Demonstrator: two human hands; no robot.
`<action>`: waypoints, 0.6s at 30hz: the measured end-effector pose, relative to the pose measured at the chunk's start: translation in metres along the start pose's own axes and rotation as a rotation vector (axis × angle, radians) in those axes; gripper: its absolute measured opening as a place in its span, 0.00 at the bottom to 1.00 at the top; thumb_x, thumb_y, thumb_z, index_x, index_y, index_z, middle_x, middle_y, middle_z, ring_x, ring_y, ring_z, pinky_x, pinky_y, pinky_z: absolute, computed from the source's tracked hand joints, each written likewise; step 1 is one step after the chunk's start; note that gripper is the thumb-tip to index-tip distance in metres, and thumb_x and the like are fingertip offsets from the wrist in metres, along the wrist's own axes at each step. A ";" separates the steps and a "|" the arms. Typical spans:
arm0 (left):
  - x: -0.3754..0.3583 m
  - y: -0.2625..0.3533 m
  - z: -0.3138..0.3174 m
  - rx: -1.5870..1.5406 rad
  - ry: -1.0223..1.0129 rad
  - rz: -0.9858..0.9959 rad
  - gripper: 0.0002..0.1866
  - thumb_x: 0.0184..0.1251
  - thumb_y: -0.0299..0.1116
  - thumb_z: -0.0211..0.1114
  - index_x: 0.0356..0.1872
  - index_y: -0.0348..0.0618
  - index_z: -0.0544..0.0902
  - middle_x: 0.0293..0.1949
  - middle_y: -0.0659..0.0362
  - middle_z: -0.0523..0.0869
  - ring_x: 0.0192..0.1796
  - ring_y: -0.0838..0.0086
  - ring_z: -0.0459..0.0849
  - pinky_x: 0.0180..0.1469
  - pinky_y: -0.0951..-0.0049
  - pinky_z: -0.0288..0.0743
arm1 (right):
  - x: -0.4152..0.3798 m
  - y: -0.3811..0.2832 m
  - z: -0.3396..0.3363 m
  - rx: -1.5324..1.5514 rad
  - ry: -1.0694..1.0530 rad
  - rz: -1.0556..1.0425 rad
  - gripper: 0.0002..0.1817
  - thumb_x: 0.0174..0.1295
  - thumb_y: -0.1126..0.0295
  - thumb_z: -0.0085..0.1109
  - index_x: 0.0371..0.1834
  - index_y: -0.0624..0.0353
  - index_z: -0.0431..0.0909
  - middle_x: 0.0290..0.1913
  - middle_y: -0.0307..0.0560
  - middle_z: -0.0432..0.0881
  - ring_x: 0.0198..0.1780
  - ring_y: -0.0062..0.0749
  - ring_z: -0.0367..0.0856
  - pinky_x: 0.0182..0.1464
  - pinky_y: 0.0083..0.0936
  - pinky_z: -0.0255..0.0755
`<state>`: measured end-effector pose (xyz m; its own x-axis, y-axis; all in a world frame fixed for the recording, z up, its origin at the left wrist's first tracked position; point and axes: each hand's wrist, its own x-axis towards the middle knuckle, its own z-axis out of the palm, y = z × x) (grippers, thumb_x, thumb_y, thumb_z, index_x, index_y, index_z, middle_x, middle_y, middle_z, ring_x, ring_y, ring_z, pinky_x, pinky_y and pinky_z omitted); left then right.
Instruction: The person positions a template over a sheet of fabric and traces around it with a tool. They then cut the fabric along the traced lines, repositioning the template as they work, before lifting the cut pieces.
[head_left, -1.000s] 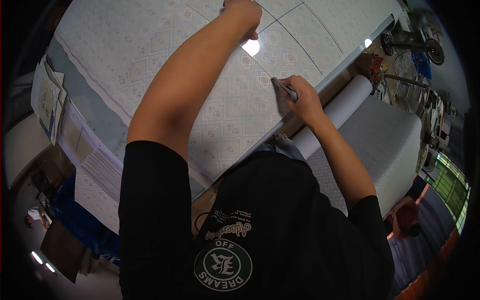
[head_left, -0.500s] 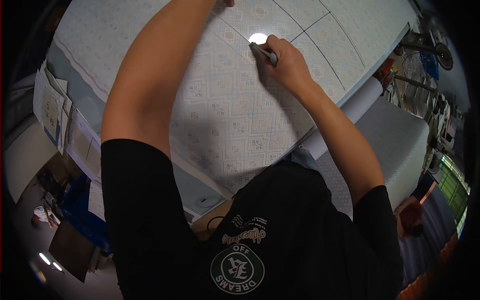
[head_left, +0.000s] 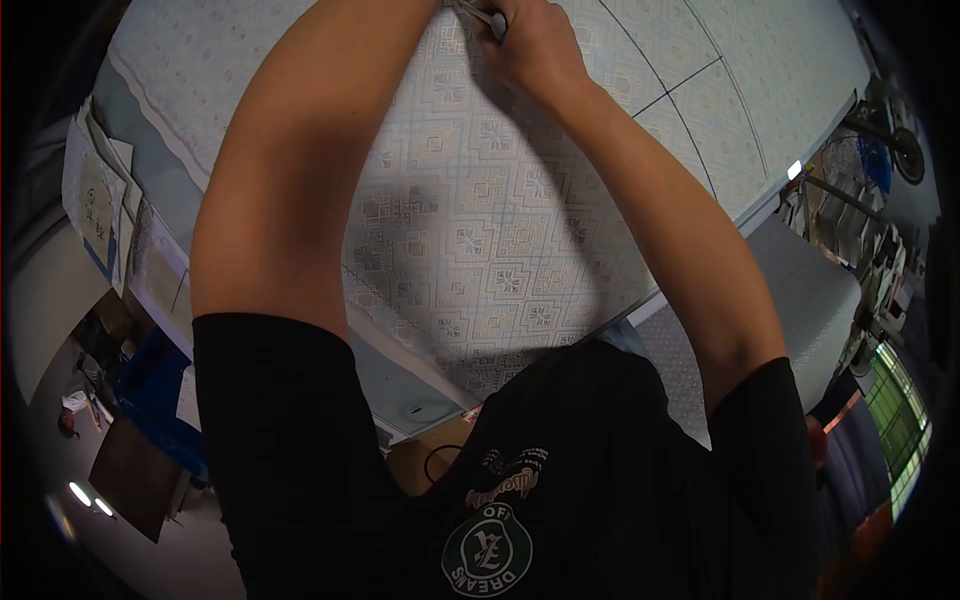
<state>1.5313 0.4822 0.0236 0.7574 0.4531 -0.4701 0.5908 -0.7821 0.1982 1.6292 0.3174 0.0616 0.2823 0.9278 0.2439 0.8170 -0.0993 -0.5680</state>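
Observation:
Fingers of my right hand (head_left: 532,42) are closed round a slim grey hand tool (head_left: 498,24) with a rounded end, its tip pointing up and left close over the patterned sheet (head_left: 510,240). I cannot tell whether it is a pen or a blade. The pale sheet carries a repeating diamond and square motif and lies flat under both arms. Dark crossing lines (head_left: 667,92) run over it to the right of my right hand. My left forearm (head_left: 330,120) stretches across the sheet, and its hand is past the top edge of the view.
Stacked papers (head_left: 100,210) hang at the table's left side. Below the right edge lies a silvery, bumpy sheet (head_left: 800,280). Metal bars and a wheel (head_left: 905,155) stand at the far right. A blue bin (head_left: 150,400) and a distant person (head_left: 72,405) show at lower left.
My right hand has moved up and left with the tool, close to my left forearm. The left fingertip seen before at the top edge is out of view. The whole view has shifted slightly.

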 end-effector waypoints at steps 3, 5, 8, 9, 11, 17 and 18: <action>-0.004 -0.005 -0.002 -0.022 0.007 -0.039 0.30 0.55 0.52 0.82 0.52 0.42 0.88 0.47 0.53 0.91 0.52 0.59 0.90 0.55 0.57 0.84 | 0.002 0.002 0.006 0.083 0.025 0.002 0.11 0.64 0.70 0.70 0.48 0.56 0.82 0.39 0.48 0.88 0.41 0.49 0.86 0.45 0.40 0.80; -0.012 -0.007 -0.008 -0.020 0.015 -0.070 0.30 0.55 0.52 0.82 0.52 0.42 0.88 0.48 0.53 0.91 0.52 0.59 0.90 0.55 0.57 0.84 | 0.002 0.000 0.008 0.150 0.054 0.001 0.12 0.64 0.70 0.70 0.49 0.56 0.82 0.40 0.48 0.89 0.42 0.49 0.86 0.45 0.40 0.80; -0.022 -0.004 -0.026 -0.013 0.046 -0.109 0.30 0.55 0.52 0.82 0.53 0.42 0.88 0.48 0.53 0.91 0.52 0.58 0.89 0.56 0.57 0.84 | 0.001 -0.003 0.002 0.241 0.109 -0.011 0.12 0.65 0.69 0.70 0.50 0.55 0.83 0.41 0.47 0.89 0.43 0.48 0.87 0.46 0.40 0.80; -0.024 -0.001 -0.033 -0.013 0.060 -0.119 0.30 0.55 0.53 0.82 0.53 0.42 0.88 0.48 0.53 0.91 0.52 0.58 0.89 0.56 0.57 0.84 | 0.002 -0.003 -0.003 0.266 0.127 -0.017 0.12 0.65 0.69 0.69 0.50 0.55 0.83 0.41 0.47 0.89 0.43 0.48 0.87 0.46 0.40 0.80; -0.014 0.007 -0.048 -0.020 0.102 -0.129 0.31 0.55 0.53 0.82 0.53 0.42 0.88 0.48 0.53 0.91 0.53 0.58 0.89 0.56 0.57 0.84 | -0.029 0.006 -0.022 0.197 0.105 -0.010 0.12 0.66 0.69 0.69 0.52 0.55 0.84 0.44 0.46 0.90 0.45 0.48 0.87 0.47 0.39 0.81; -0.038 0.062 -0.046 -0.067 0.438 -0.169 0.37 0.62 0.55 0.76 0.63 0.35 0.81 0.73 0.43 0.75 0.74 0.53 0.75 0.66 0.49 0.76 | -0.123 0.059 -0.100 0.079 0.061 -0.097 0.10 0.68 0.72 0.69 0.51 0.57 0.85 0.51 0.51 0.90 0.52 0.48 0.88 0.54 0.37 0.82; -0.047 0.074 -0.034 -0.151 0.452 -0.201 0.42 0.63 0.57 0.76 0.68 0.34 0.76 0.77 0.41 0.68 0.78 0.51 0.67 0.71 0.46 0.69 | -0.131 0.069 -0.111 0.064 0.066 -0.090 0.11 0.67 0.73 0.69 0.51 0.57 0.86 0.52 0.53 0.89 0.54 0.48 0.88 0.55 0.37 0.82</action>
<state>1.5490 0.4176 0.0900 0.6498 0.7536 -0.0992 0.7450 -0.6056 0.2798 1.7043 0.1494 0.0775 0.2431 0.9061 0.3462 0.8076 0.0086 -0.5897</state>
